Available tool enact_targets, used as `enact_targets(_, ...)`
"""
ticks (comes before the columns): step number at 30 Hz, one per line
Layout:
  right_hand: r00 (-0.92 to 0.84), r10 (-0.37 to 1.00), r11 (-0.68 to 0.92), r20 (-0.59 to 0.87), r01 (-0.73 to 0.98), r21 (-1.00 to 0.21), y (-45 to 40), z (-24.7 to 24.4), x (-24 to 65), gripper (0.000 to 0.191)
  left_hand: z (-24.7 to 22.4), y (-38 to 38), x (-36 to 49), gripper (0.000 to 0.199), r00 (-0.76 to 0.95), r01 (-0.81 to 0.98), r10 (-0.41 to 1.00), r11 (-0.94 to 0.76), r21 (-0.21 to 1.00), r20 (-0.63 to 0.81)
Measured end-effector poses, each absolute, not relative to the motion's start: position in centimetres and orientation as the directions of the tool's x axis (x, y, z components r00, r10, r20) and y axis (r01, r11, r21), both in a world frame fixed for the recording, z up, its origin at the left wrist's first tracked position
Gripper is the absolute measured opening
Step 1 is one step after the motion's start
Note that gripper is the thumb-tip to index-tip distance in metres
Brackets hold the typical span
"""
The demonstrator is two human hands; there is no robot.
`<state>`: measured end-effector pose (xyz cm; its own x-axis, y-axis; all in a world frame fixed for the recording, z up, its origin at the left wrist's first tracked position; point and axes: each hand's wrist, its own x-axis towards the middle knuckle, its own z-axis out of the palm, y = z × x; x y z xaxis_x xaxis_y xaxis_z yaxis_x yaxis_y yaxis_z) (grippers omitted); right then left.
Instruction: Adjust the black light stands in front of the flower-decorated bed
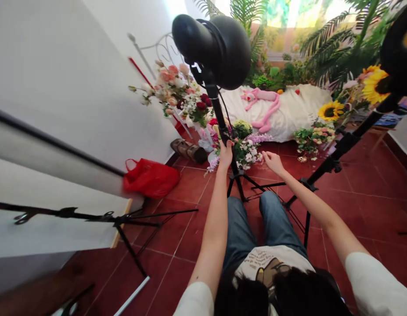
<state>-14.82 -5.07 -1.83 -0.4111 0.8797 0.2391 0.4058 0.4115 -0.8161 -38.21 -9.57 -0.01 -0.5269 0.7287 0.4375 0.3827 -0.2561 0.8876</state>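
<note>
My left hand (226, 154) is wrapped round the upright pole of a black light stand (216, 107). On top of that stand sits a black studio lamp (219, 48), its cable hanging beside the pole. To the right, my right hand (272, 161) is held out with its fingers curled together, near some white flowers (247, 153). Whatever those fingers may hold is too small to make out. Below my left hand, the stand's tripod legs (238, 180) are spread on the red tiled floor, just ahead of my knees.
Another black light stand (341, 151) rises at right, near sunflowers (331, 110). A pink plush toy (262, 98) lies on white cloth (298, 109) at the back. At left are a red bag (150, 177) and a tripod stand (119, 219) with legs across the floor (167, 267).
</note>
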Motion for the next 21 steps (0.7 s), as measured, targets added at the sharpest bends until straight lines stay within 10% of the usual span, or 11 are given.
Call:
enact_targets(12, -0.52, 0.851, 0.288, -0.08, 0.588, -0.756, 0.0, 3.0, -29.2, 0.047, 0.3, -9.8, -37.4, 0.071, -0.578, 0.287, 0.721, -0.259, 0.922, 0.383)
enact_targets(16, -0.534, 0.821, -0.049, -0.203, 0.29, -0.956, 0.1, 2.4, -29.0, 0.03, 0.3, -9.8, -37.3, 0.067, -0.593, 0.279, 0.721, -0.234, 0.931, 0.359)
enact_targets(21, -0.675, 0.69, -0.447, -0.26, -0.115, -0.887, -1.4, -0.1, -28.4, 0.007, 0.6, -10.0, -37.1, 0.063, -0.596, 0.259, 0.727, -0.227, 0.939, 0.34)
